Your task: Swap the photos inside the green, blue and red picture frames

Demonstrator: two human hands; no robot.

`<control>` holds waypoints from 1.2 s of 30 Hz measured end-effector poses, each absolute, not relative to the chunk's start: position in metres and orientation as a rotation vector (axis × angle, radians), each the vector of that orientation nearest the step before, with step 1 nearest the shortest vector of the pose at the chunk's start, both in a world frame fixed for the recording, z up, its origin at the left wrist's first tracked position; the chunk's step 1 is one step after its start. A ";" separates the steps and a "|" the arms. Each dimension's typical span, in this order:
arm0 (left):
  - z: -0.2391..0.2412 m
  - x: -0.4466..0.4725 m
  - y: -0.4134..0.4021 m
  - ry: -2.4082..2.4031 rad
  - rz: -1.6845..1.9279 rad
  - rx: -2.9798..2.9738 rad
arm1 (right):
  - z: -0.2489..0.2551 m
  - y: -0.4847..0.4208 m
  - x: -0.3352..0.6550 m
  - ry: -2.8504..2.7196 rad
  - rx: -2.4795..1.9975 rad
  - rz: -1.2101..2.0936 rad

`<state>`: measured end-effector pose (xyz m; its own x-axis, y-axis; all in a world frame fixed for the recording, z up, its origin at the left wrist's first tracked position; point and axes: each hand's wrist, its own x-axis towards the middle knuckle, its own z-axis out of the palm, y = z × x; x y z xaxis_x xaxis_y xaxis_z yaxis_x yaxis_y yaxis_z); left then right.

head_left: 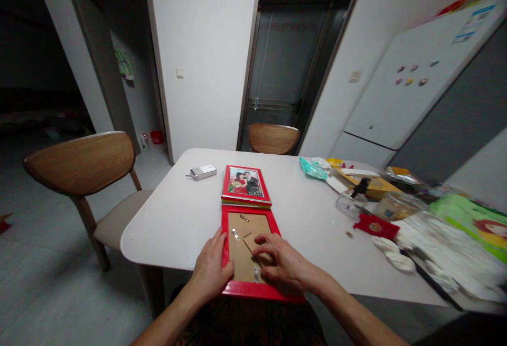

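A red photo frame [253, 289] lies face down at the table's near edge, its brown backing board [240, 261] turned up. Small metal clips [235, 235] sit along the board's edges, and a cut-out stand flap [250, 245] shows in its middle. My left hand [212, 267] grips the frame's left rim, thumb on top. Over the right rim is my right hand [283, 264], its curled fingers at the stand flap; the fingertips are partly hidden. Just beyond lies a second red frame [266, 194], face up, with a photo of two people, apparently atop another frame.
A small silver-and-white box-like device [203, 171] lies on the white table [170, 214] at left. Along the right are a teal plastic bag [312, 168], a clear jar [348, 204], a red packet [376, 226] and white cloth [435, 251]. Wooden chairs [85, 164] stand left and behind.
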<state>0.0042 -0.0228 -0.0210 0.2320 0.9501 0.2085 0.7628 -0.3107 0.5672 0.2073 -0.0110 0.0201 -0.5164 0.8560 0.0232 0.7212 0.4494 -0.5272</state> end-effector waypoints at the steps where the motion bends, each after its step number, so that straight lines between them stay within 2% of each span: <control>1: -0.021 0.004 -0.023 1.590 0.756 2.166 | 0.019 -0.017 0.207 -2.415 -1.367 0.673; 8: -0.020 0.005 -0.023 1.603 0.751 2.172 | 0.004 -0.022 0.196 -2.277 -1.377 0.551; 14: -0.019 0.005 -0.022 1.593 0.761 2.125 | 0.002 -0.019 0.197 -2.186 -1.598 0.335; 21: -0.015 0.002 -0.022 1.528 0.798 1.982 | 0.008 -0.014 0.196 -2.078 -1.624 0.364; 27: -0.003 0.007 -0.017 1.321 1.135 1.592 | 0.031 -0.021 0.177 -2.030 -1.505 0.305; 31: 0.001 -0.008 -0.012 1.166 1.205 1.176 | 0.036 -0.024 0.167 -2.018 -1.322 0.413; 36: 0.001 -0.058 -0.009 1.237 1.218 0.989 | 0.020 -0.011 0.204 -1.954 -1.614 0.328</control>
<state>-0.0576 -0.0087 0.0010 -0.0675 0.9883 -0.1366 -0.1214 0.1278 0.9843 0.2042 -0.0114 0.0203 -0.1018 0.9562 0.2743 0.8143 0.2385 -0.5292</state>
